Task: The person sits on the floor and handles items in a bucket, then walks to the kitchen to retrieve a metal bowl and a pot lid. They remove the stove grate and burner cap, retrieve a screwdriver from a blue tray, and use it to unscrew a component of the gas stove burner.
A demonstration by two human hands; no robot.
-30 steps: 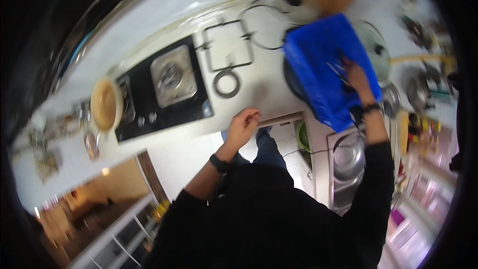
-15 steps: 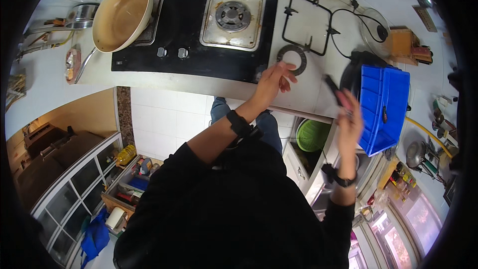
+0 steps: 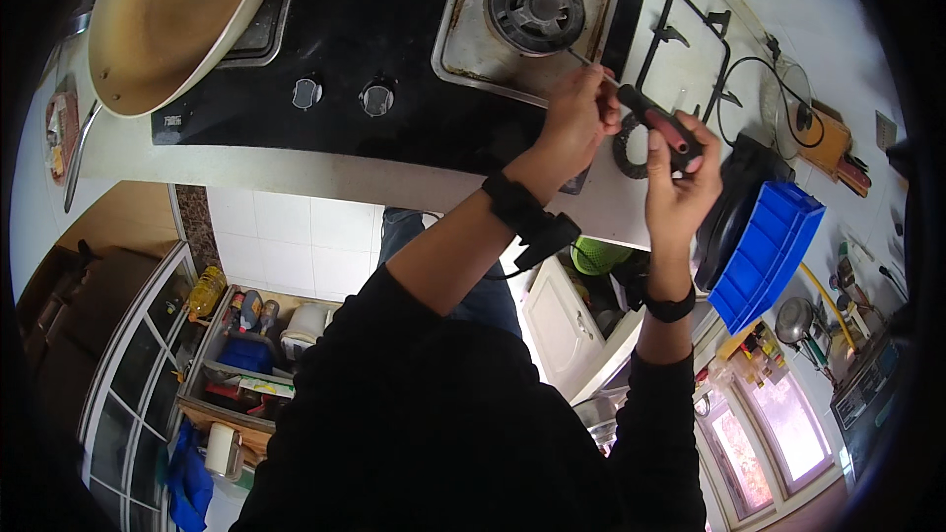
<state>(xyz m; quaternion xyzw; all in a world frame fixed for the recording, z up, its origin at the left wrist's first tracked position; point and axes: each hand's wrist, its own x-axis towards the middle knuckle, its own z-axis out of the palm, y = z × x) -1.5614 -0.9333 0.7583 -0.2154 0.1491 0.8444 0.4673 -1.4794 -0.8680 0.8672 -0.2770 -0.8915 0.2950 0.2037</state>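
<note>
A screwdriver [image 3: 662,124] with a black and red handle lies slantwise over the right side of the black gas hob [image 3: 394,39]. My right hand [image 3: 680,182] grips the handle near its end, thumb and fingers around it. Closed at the thin shaft, the fingers of my left hand [image 3: 576,123] pinch it just ahead of the handle. The shaft points up and left to the near edge of the round burner [image 3: 535,8], which sits in a stained square metal tray [image 3: 463,49]. Whether the tip touches the burner cannot be made out. A dark ring [image 3: 629,150] lies partly hidden behind my hands.
A cream-coloured pan [image 3: 177,20] stands on the left burner. On the counter to the right are a black pan support [image 3: 680,39], a cable, a glass lid [image 3: 785,108], a wooden knife block [image 3: 826,143] and a blue plastic bin [image 3: 769,256]. A cabinet door [image 3: 562,320] hangs open below.
The screwdriver has swung left, its shaft now over the burner tray. My left hand has gone from loosely open to closed on the shaft. The view has moved closer to the hob.
</note>
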